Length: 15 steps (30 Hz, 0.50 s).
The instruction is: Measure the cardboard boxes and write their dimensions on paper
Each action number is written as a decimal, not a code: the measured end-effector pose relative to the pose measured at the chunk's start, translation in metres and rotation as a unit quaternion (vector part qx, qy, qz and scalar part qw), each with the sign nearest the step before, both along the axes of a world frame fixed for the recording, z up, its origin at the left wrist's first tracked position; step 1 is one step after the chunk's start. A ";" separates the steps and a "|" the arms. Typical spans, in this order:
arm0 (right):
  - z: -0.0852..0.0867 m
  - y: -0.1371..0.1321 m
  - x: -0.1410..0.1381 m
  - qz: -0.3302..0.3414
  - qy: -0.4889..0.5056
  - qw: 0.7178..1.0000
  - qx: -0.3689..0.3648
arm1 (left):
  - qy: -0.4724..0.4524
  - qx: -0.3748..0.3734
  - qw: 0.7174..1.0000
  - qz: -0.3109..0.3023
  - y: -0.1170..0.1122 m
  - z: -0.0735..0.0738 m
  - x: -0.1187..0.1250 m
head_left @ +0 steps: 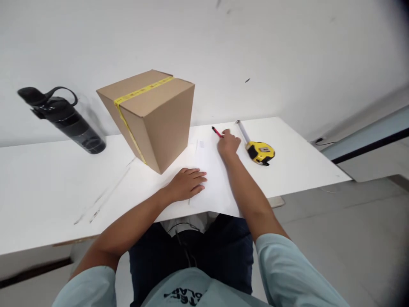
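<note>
Pen point(217, 131), red and black, lay near the white paper sheet's point(214, 183) far end, half-curled right hand point(229, 143) at its nearer tip, grip impossible to tell, left hand point(185, 185) spread, grasping nothing; step seemed pen-handling, next move probably calling for a sure pinch.

Two bare hands at a white table point(306, 157), over a sheet of white paper point(212, 179).
The left hand point(188, 184) lies flat with fingers spread across the paper's left edge; the right hand point(229, 144) is by its far right side, at the end of a red pen point(217, 132), its grip unclear. Right of it lies a yellow-and-black tape measure point(264, 150), blade partly out. Leftward stand a yellow-taped cardboard box point(169, 128) and a dark water bottle point(73, 123).
</note>
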State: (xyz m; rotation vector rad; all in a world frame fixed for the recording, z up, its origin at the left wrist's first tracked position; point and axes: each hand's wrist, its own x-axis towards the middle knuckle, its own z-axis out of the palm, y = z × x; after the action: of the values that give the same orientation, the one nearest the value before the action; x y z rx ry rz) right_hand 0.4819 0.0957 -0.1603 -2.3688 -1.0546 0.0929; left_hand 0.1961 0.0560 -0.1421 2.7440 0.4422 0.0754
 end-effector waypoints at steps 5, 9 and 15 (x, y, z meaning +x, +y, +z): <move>0.002 -0.008 0.006 -0.026 0.005 0.995 0.100 | 0.041 -0.026 0.999 0.024 0.001 0.001 -0.001; -0.001 -0.011 -0.007 -0.040 0.006 0.982 0.183 | 0.082 -0.018 0.993 0.078 -0.002 0.006 -0.001; -0.019 -0.021 -0.060 0.030 -0.011 0.974 0.222 | 0.060 -0.004 0.987 0.151 -0.003 0.006 0.001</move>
State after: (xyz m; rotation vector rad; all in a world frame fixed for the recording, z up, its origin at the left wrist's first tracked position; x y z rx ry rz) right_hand 0.4218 0.0745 -0.1788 -1.9383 -1.0343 -0.1362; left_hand 0.1967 0.0532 -0.1361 2.6603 0.8868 -0.0146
